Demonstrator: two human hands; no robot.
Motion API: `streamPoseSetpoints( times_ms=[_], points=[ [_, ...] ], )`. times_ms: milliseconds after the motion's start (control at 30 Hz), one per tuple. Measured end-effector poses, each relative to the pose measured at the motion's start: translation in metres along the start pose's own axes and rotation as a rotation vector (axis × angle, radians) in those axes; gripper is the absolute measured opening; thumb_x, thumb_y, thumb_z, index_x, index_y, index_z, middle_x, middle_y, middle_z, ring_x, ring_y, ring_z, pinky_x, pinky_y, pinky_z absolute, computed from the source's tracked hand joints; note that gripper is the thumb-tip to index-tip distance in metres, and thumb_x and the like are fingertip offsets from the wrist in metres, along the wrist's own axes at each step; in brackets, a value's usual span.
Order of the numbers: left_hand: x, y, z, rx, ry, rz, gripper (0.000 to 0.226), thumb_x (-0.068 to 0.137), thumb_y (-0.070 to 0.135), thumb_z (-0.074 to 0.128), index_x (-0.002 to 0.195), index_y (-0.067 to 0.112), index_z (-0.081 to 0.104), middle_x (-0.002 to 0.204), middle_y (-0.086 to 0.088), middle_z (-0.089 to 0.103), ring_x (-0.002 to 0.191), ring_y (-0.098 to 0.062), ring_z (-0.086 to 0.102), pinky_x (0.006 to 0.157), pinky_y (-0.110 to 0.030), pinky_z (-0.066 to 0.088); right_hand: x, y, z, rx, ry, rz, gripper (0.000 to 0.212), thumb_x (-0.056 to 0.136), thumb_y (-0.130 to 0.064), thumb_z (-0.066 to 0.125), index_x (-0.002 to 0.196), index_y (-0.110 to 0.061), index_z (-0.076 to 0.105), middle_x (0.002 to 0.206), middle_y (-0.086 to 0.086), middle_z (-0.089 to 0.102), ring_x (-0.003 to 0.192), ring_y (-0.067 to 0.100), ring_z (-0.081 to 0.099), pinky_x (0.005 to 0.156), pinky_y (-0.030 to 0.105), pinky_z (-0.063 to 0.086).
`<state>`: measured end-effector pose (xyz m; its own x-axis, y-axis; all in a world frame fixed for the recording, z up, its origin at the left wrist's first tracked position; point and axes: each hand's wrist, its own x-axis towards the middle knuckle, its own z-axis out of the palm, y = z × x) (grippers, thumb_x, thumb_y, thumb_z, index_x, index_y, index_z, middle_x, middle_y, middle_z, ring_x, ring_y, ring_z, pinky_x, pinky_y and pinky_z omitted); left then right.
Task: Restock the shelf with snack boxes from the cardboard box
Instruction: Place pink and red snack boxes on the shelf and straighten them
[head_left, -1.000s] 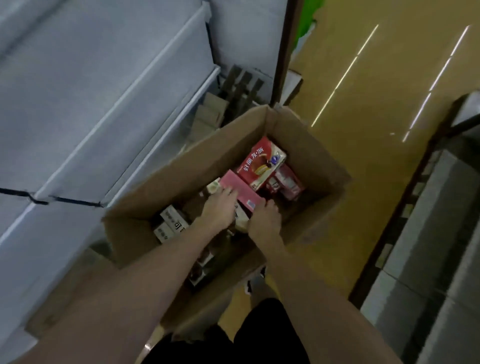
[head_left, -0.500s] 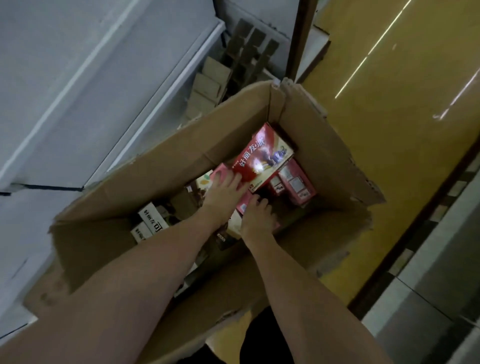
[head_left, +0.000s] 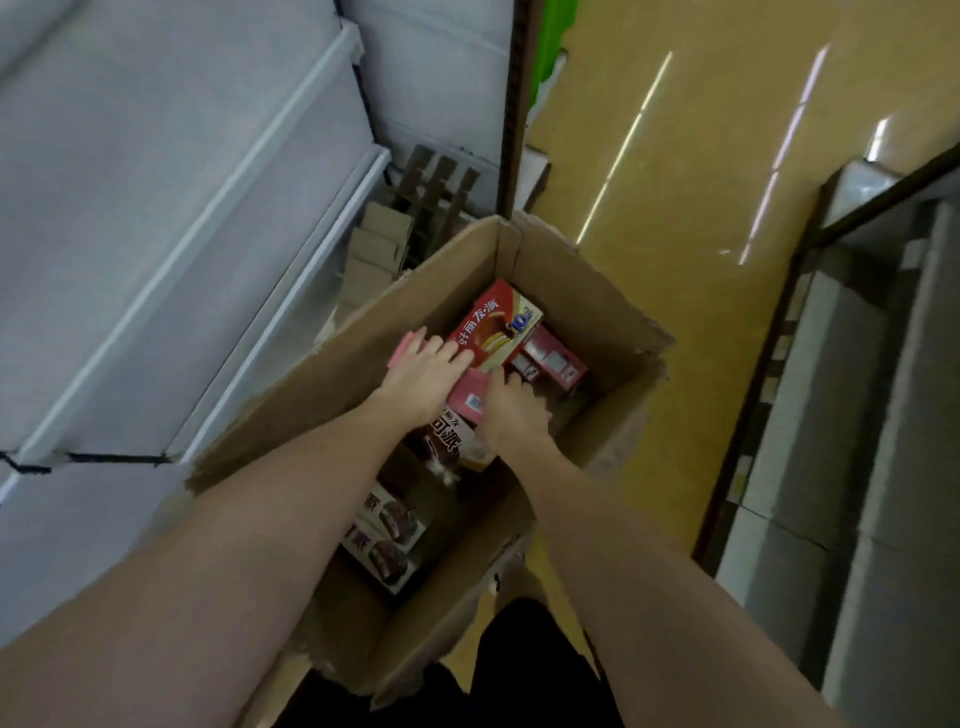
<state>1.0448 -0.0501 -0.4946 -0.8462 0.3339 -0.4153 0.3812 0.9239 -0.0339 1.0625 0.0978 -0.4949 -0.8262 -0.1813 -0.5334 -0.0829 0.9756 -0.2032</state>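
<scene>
An open cardboard box (head_left: 587, 317) stands on the floor beside the white shelf (head_left: 171, 218). Inside lie several snack boxes: a red one (head_left: 501, 325) at the far end, small pink-red ones (head_left: 553, 358) beside it, dark chocolate-pie boxes (head_left: 389, 540) nearer me. My left hand (head_left: 421, 376) and my right hand (head_left: 511, 415) both hold a pink box (head_left: 470, 397), the left over its far end, the right at its near end. Most of the pink box is hidden under my fingers.
Brown cardboard packs (head_left: 374, 249) stand on the lowest shelf behind the box. A dark upright post (head_left: 514, 104) ends the shelf unit. The yellow floor (head_left: 701, 182) runs to the right, bordered by another grey shelf unit (head_left: 857, 415).
Both hands have lifted the pink box higher in the cardboard box, uncovering dark chocolate-pie boxes under it. The camera view has shifted back and up.
</scene>
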Motion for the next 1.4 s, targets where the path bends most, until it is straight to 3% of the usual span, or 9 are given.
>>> streamPoseSetpoints(
  times_ms=[200, 300, 433, 533, 600, 800, 967, 1200, 1400],
  points=[
    [-0.046, -0.007, -0.065, -0.015, 0.195, 0.227, 0.065, 0.089, 0.024, 0.061, 0.148, 0.021, 0.034, 0.144, -0.005, 0.043, 0.134, -0.027, 0.037, 0.12, -0.045, 0.017, -0.075, -0.007, -0.049, 0.14, 0.225, 0.141, 0.082, 0.077, -0.047, 0.076, 0.139, -0.012, 0.035, 0.134, 0.014, 0.053, 0.123, 0.036, 0.049, 0.102, 0.047, 0.039],
    [-0.062, 0.02, -0.111, 0.021, 0.251, 0.325, 0.069, 0.088, 0.023, 0.065, 0.149, 0.022, 0.033, 0.147, -0.005, 0.039, 0.137, -0.03, 0.032, 0.12, -0.048, 0.015, -0.125, 0.003, -0.075, 0.18, 0.314, 0.247, 0.079, 0.075, -0.062, 0.071, 0.133, -0.015, 0.042, 0.129, 0.01, 0.055, 0.121, 0.035, 0.048, 0.104, 0.048, 0.036],
    [-0.075, 0.069, -0.166, 0.206, 0.417, 0.526, 0.067, 0.08, 0.025, 0.069, 0.142, 0.022, 0.045, 0.137, -0.004, 0.047, 0.13, -0.03, 0.038, 0.117, -0.047, 0.016, -0.2, 0.03, -0.095, 0.251, 0.454, 0.359, 0.068, 0.083, -0.063, 0.058, 0.131, -0.016, 0.049, 0.128, 0.013, 0.052, 0.122, 0.036, 0.046, 0.103, 0.047, 0.036],
    [-0.096, 0.109, -0.208, 0.251, 0.45, 0.608, 0.066, 0.082, 0.022, 0.062, 0.145, 0.021, 0.041, 0.136, -0.007, 0.046, 0.128, -0.032, 0.038, 0.113, -0.045, 0.021, -0.252, 0.046, -0.114, 0.337, 0.556, 0.433, 0.078, 0.078, -0.065, 0.06, 0.135, -0.013, 0.046, 0.128, 0.015, 0.051, 0.12, 0.036, 0.049, 0.099, 0.046, 0.042],
    [-0.114, 0.14, -0.232, 0.262, 0.466, 0.649, 0.067, 0.082, 0.021, 0.061, 0.146, 0.021, 0.039, 0.135, -0.009, 0.045, 0.127, -0.033, 0.037, 0.11, -0.045, 0.024, -0.29, 0.056, -0.125, 0.354, 0.6, 0.475, 0.086, 0.074, -0.065, 0.064, 0.138, -0.013, 0.042, 0.132, 0.017, 0.048, 0.123, 0.037, 0.047, 0.102, 0.047, 0.04],
    [-0.171, 0.257, -0.274, 0.272, 0.539, 0.752, 0.065, 0.089, 0.023, 0.058, 0.149, 0.021, 0.033, 0.145, -0.009, 0.04, 0.132, -0.034, 0.034, 0.112, -0.049, 0.024, -0.418, 0.108, -0.131, 0.197, 0.74, 0.63, 0.069, 0.08, -0.056, 0.068, 0.135, -0.021, 0.047, 0.126, 0.009, 0.049, 0.118, 0.03, 0.047, 0.101, 0.045, 0.039],
    [-0.24, 0.371, -0.296, 0.25, 0.595, 0.893, 0.061, 0.098, 0.029, 0.048, 0.154, 0.022, 0.025, 0.148, -0.01, 0.036, 0.132, -0.035, 0.032, 0.11, -0.05, 0.024, -0.549, 0.151, -0.119, 0.073, 0.783, 0.78, 0.077, 0.082, -0.053, 0.068, 0.146, -0.023, 0.037, 0.137, 0.012, 0.045, 0.127, 0.033, 0.042, 0.109, 0.049, 0.034],
    [-0.351, 0.509, -0.323, 0.249, 0.73, 1.123, 0.053, 0.105, 0.038, 0.032, 0.154, 0.021, 0.024, 0.149, -0.012, 0.039, 0.134, -0.034, 0.035, 0.109, -0.049, 0.027, -0.733, 0.19, -0.092, -0.052, 0.821, 0.955, 0.065, 0.096, -0.038, 0.051, 0.153, -0.019, 0.027, 0.152, 0.012, 0.036, 0.14, 0.032, 0.033, 0.114, 0.045, 0.019],
    [-0.447, 0.605, -0.329, 0.261, 0.878, 1.249, 0.051, 0.104, 0.042, 0.032, 0.15, 0.022, 0.033, 0.149, -0.012, 0.041, 0.133, -0.034, 0.038, 0.108, -0.048, 0.03, -0.855, 0.206, -0.058, -0.175, 0.87, 1.137, 0.072, 0.09, -0.044, 0.059, 0.15, -0.02, 0.029, 0.148, 0.01, 0.042, 0.134, 0.031, 0.039, 0.109, 0.043, 0.028]
  ],
)
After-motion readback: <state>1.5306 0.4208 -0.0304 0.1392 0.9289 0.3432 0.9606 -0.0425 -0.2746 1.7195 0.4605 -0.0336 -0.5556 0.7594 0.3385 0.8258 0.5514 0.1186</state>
